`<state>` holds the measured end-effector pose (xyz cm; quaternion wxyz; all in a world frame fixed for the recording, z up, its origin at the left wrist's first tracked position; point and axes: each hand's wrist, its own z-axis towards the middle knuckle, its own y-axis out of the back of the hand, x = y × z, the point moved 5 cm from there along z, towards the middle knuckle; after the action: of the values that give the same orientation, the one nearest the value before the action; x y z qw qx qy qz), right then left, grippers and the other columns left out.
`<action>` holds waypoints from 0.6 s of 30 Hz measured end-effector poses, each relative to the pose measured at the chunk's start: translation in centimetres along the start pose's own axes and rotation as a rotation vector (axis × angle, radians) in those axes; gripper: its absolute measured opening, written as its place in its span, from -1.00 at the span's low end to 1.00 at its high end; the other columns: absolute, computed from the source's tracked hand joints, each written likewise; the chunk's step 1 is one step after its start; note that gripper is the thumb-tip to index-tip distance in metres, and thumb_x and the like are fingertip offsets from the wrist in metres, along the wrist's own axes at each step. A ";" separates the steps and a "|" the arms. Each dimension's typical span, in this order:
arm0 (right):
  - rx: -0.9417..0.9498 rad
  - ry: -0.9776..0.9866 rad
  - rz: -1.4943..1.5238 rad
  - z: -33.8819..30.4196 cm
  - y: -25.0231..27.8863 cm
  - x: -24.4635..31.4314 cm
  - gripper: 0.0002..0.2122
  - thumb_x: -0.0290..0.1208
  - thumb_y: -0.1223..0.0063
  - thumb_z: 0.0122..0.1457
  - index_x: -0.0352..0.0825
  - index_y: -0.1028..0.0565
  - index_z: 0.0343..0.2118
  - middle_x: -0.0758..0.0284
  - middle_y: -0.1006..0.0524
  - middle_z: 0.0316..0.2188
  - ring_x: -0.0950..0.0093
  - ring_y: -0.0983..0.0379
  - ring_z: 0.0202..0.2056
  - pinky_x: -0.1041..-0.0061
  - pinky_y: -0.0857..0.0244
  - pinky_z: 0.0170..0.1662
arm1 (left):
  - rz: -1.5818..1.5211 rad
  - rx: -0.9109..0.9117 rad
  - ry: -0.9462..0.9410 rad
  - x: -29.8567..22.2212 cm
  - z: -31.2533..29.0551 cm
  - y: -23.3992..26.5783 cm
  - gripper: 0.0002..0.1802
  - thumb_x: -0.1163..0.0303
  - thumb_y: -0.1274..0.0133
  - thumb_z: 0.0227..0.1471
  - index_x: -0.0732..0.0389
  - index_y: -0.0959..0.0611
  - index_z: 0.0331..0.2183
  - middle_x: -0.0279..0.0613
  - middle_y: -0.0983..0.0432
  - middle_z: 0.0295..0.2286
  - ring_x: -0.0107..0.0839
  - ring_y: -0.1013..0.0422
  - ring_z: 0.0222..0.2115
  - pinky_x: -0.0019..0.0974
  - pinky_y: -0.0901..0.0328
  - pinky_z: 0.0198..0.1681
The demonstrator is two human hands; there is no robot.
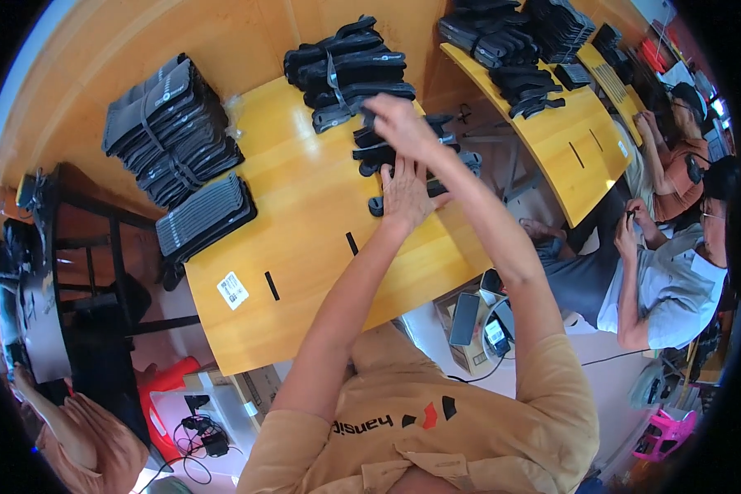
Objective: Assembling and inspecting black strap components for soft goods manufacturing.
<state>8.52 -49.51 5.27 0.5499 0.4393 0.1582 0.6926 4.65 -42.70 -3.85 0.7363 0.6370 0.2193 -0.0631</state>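
Observation:
My left hand (407, 193) lies flat with its fingers stretched over a small pile of folded black fabric pieces (374, 155) near the right side of the yellow table (288, 177). Just beyond it, my right hand (402, 125) is closed, its fingers curled by a dark edge of fabric at the far end of that pile. What exactly it grips is partly hidden. Directly behind stands a bundle of black folded fabric pieces (362, 70) with a grey strap around it.
Tall strapped stacks of black ribbed fabric (160, 123) stand at the table's left, with a lower stack (207, 216) in front. A second yellow table (570, 156) holds more black bundles. Two people sit at right; another person's arm (53, 416) shows lower left. A phone (464, 319) lies below the table's edge.

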 end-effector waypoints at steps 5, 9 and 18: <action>-0.219 -0.157 0.513 4.3 7.3 0.5 -0.80 -0.42 0.15 0.20 -0.38 -0.46 -0.21 0.40 -0.48 -0.45 0.65 -0.40 -0.35 0.64 -0.29 -0.22 | 0.019 -0.156 0.018 0.6 0.4 0.2 0.13 -0.29 -0.07 -0.33 0.30 -0.12 0.11 -0.07 -0.03 0.08 -0.22 0.07 0.12 -0.06 0.06 -0.01; -0.498 -0.031 0.725 5.4 13.2 4.8 -0.80 -0.40 0.14 0.21 -0.33 -0.44 -0.16 0.36 -0.50 -0.35 0.60 -0.45 -0.37 0.60 -0.36 -0.21 | 0.021 -0.149 0.001 0.9 0.8 0.0 0.17 -0.31 -0.04 -0.31 0.30 -0.05 0.14 -0.05 0.00 0.10 -0.21 0.13 0.17 -0.06 0.10 0.04; -0.464 -0.224 0.980 0.2 12.1 10.8 -0.70 -0.30 -0.08 0.09 -0.34 -0.44 -0.15 0.35 -0.43 -0.14 0.62 -0.35 -0.29 0.61 -0.29 -0.22 | -0.226 -0.344 -0.172 -0.6 -9.1 7.7 -0.14 -0.01 -0.09 -0.13 0.23 -0.18 0.11 0.03 -0.03 0.10 -0.06 0.03 0.14 0.07 0.08 0.12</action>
<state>1.07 -44.04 18.59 0.2590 0.3997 -0.2811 0.8331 4.78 -32.65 2.61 0.8383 0.4658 0.2330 -0.1610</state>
